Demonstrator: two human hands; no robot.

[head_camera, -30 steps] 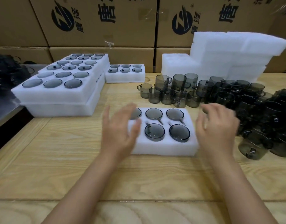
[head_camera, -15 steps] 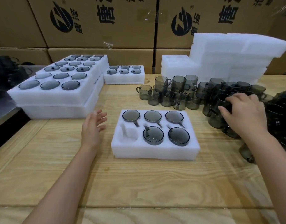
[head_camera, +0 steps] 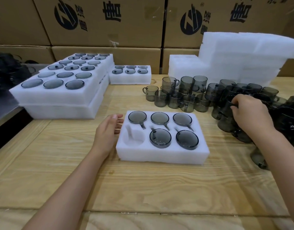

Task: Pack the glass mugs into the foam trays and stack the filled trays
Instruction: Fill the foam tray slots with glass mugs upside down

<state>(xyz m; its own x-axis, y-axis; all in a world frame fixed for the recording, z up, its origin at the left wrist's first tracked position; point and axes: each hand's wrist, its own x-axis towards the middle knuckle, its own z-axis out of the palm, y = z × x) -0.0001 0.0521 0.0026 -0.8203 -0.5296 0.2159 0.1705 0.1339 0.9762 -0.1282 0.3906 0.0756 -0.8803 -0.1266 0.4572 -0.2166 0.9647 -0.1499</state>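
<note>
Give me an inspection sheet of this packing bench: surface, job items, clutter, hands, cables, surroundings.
Surface: wooden table, bare at the near edge.
Job's things: near foam tray holds five mugs, front-left pocket empty; loose glass mugs clustered at right; filled trays stacked at left; empty foam trays piled at back right.
Clutter: dark bundle at far left, unclear.
Grippers: left hand open beside the tray; right hand on a loose mug's handle.
Cables: nothing seen.
Surroundings: cardboard boxes behind.
</note>
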